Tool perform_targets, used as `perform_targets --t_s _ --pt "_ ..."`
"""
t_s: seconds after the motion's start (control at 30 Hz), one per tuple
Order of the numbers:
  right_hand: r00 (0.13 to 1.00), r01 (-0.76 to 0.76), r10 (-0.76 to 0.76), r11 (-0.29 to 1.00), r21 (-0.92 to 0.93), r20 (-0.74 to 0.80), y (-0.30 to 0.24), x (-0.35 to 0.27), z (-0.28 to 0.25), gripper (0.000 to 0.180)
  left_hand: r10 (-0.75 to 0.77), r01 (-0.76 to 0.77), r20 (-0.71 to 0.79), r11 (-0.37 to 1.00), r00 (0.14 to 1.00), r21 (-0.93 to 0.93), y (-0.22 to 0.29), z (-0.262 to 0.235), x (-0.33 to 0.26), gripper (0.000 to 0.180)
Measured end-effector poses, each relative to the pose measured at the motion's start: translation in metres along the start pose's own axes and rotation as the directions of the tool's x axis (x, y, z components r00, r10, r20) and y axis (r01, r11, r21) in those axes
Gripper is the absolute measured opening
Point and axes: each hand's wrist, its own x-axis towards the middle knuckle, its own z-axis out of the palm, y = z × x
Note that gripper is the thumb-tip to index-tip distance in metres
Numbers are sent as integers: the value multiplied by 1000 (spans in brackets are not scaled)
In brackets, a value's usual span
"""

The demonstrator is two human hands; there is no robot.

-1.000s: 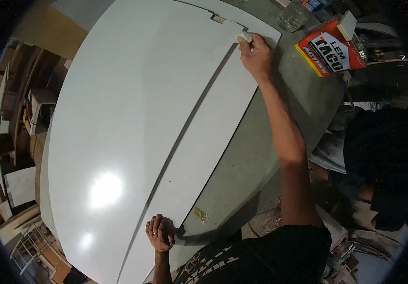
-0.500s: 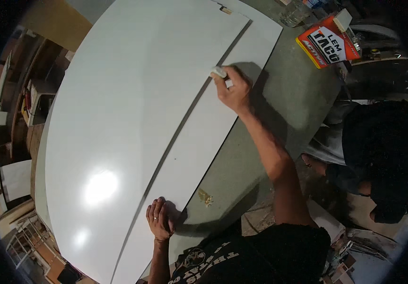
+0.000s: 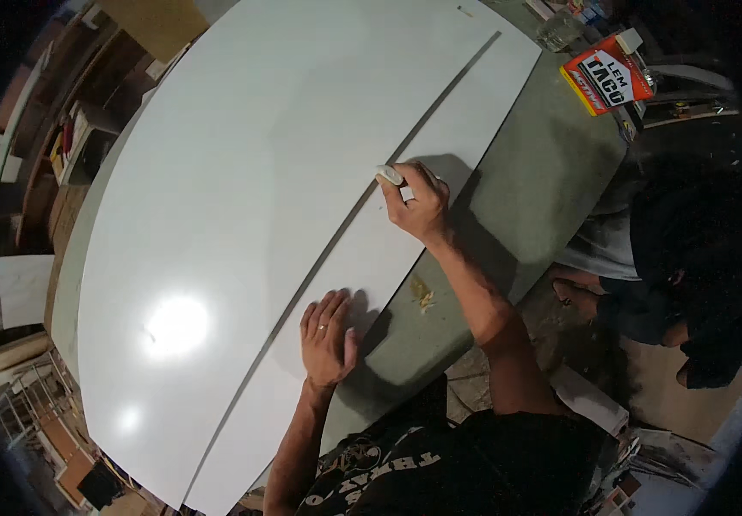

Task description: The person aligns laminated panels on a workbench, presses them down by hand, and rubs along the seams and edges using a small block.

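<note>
A large glossy white panel (image 3: 216, 198) lies before me, with a narrow dark grey strip (image 3: 336, 236) running slantwise along its length. Between the thumb and fingers of my right hand (image 3: 420, 202) is a small whitish wad (image 3: 390, 175), pressed on or beside the strip. Its exact material is unclear. My left hand (image 3: 326, 340) rests flat on the panel, nearer to me and just right of the strip. Its fingers are stretched out, and nothing is in it.
Beneath the panel is a grey-green tabletop (image 3: 551, 172), with a yellowish smear (image 3: 422, 297) beside the panel's edge. A red, white and yellow can (image 3: 607, 73) stands at the far right near a clear plastic container (image 3: 560, 33). Another person (image 3: 689, 267) is at the right. Wooden shelving (image 3: 70, 155) lines the left.
My right hand has slid toward me along the strip with the wad. The view has shifted, while my left hand stays at about the same place on the panel.
</note>
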Motion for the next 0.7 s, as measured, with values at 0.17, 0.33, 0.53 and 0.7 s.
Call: perform_targets --t_s 0.17,0.33,0.53,0.7 --pt "999 -32 33 999 7 -28 -70 -36 23 14 41 -46 -28 972 999 -230 -20 -19 -47 48" --pt "999 35 -35 999 -15 11 -129 -77 44 16 2 13 68 976 998 -219 -57 -77 -176 46" --pt "1000 -9 10 999 -42 21 -212 -126 71 16 -376 338 -133 910 917 -241 -106 -133 -354 36" --pt "995 37 -44 996 79 94 -282 -167 102 16 -582 508 -378 813 720 -285 -140 -168 -463 33"
